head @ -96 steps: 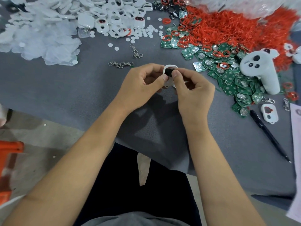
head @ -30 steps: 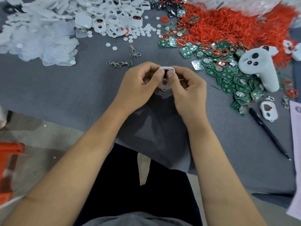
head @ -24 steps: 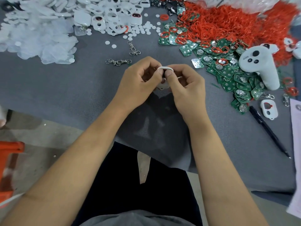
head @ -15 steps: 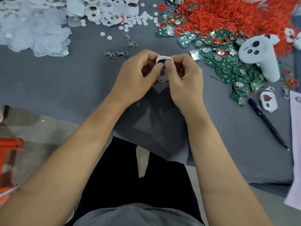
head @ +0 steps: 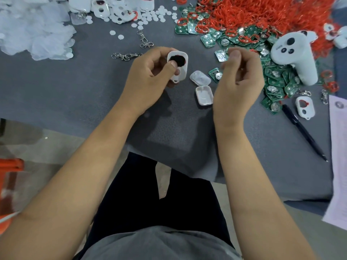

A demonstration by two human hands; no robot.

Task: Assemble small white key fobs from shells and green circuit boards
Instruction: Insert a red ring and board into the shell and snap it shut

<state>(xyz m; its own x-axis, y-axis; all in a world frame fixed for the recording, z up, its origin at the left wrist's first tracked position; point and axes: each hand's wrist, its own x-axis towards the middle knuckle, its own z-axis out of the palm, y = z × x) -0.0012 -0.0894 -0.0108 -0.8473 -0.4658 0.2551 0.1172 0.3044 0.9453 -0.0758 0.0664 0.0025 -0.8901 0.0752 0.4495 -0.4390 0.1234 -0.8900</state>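
My left hand [head: 150, 76] holds a white key fob shell [head: 178, 67] with a black pad inside, thumb pressed on the pad. My right hand [head: 238, 79] hovers to the right with fingers loosely curled and nothing visible in them. Between the hands, on the grey cloth, lie a clear cover [head: 200, 78], a white shell half [head: 204, 95] and one green circuit board [head: 215, 74]. A heap of green circuit boards [head: 276, 81] spreads right of my right hand. White shells [head: 105, 8] are piled at the top.
A red rubber ring heap [head: 262, 14] fills the top right. A white controller [head: 294, 55], a black pen [head: 304, 132], another shell [head: 304, 107] and a paper sheet [head: 338, 156] lie at right. Metal clasps [head: 127, 56] and clear plastic pieces [head: 35, 34] sit at left.
My hands have come apart. The right hand let go of the shell and moved right; the left hand keeps the shell. Parts on the cloth between them are now uncovered.
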